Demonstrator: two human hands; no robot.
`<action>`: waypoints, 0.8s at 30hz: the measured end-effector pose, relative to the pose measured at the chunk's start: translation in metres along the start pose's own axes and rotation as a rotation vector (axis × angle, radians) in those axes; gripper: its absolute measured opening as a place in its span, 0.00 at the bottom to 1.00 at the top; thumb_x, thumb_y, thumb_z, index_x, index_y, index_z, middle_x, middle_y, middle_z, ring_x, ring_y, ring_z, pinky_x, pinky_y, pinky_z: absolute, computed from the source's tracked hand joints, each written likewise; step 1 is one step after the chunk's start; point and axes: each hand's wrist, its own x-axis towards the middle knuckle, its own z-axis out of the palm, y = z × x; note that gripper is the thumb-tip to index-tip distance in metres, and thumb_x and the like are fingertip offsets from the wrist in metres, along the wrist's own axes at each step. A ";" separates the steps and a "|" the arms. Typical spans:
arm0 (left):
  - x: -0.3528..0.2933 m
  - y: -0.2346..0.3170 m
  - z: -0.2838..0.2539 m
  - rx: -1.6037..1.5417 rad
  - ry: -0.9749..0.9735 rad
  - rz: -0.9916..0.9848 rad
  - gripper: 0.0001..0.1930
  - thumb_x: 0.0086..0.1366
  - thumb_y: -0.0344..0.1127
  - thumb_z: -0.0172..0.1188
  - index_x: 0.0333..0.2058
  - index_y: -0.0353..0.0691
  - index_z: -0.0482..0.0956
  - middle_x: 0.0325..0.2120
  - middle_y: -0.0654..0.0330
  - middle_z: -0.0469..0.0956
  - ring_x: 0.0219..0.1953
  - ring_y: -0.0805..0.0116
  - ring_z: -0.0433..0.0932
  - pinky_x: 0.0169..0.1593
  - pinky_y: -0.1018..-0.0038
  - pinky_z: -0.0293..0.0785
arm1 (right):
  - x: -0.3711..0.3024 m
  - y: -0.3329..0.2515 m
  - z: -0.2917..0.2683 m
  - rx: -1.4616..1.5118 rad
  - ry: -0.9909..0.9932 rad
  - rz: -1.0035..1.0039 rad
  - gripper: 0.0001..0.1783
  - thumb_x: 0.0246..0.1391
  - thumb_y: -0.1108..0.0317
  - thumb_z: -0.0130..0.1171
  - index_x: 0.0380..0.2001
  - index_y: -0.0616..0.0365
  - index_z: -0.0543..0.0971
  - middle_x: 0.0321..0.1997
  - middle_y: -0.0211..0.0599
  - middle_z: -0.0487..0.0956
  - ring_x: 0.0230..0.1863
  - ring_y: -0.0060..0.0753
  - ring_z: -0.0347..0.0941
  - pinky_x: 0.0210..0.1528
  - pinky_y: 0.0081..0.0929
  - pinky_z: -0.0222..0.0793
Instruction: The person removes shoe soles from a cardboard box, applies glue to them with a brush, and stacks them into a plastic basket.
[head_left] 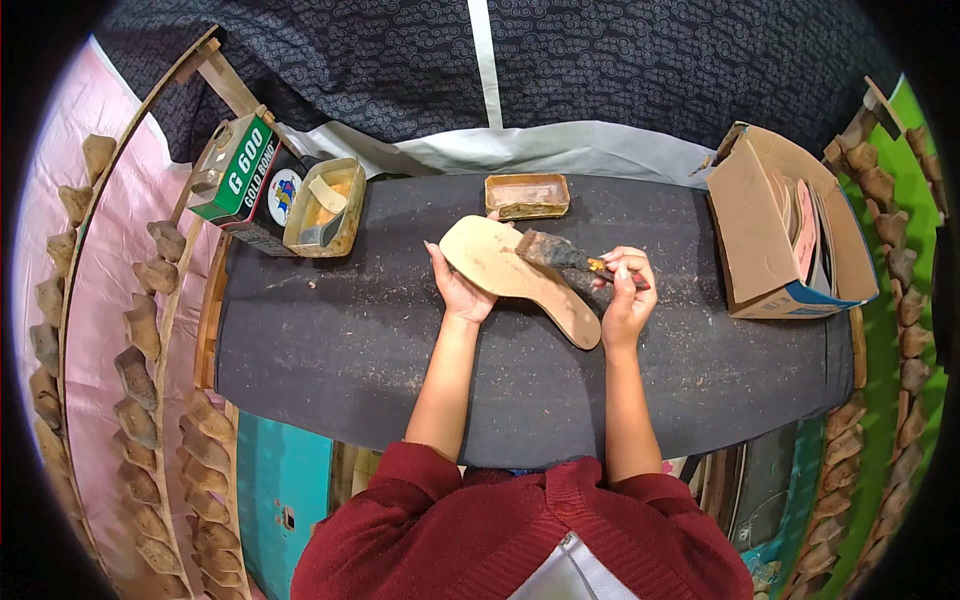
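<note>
Prob. light, stiffish sole (512,268) is being held by wide end, L hand (462,296); rt. of grip, brush (560,252) is being clamped, R hand (627,302).

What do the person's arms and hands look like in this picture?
The maroon sleeves end around the elbows, leaving both forearms bare. The left hand and right hand are ungloved, and no watch or bracelet shows. The sleeves match the maroon top, which has ribbed knitting.
</note>
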 end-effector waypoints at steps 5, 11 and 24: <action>0.000 0.000 -0.005 0.003 -0.005 -0.033 0.45 0.50 0.71 0.35 0.52 0.35 0.56 0.52 0.53 0.59 0.52 0.58 0.61 0.54 0.62 0.58 | 0.003 -0.003 -0.004 0.014 0.143 -0.041 0.07 0.51 0.70 0.43 0.24 0.61 0.68 0.33 0.35 0.67 0.30 0.19 0.65 0.24 0.13 0.67; -0.001 -0.001 0.004 0.023 0.043 -0.023 0.45 0.49 0.71 0.35 0.52 0.35 0.57 0.51 0.54 0.61 0.52 0.58 0.61 0.54 0.63 0.57 | -0.003 -0.002 0.009 0.194 0.072 0.001 0.07 0.53 0.71 0.42 0.27 0.62 0.68 0.36 0.38 0.66 0.31 0.23 0.66 0.27 0.18 0.70; -0.001 0.000 0.001 0.023 0.009 -0.019 0.46 0.49 0.72 0.35 0.52 0.34 0.56 0.52 0.54 0.59 0.53 0.52 0.58 0.55 0.55 0.54 | -0.013 -0.005 0.008 0.099 0.049 -0.016 0.09 0.50 0.69 0.43 0.20 0.62 0.66 0.28 0.38 0.66 0.24 0.20 0.63 0.24 0.15 0.62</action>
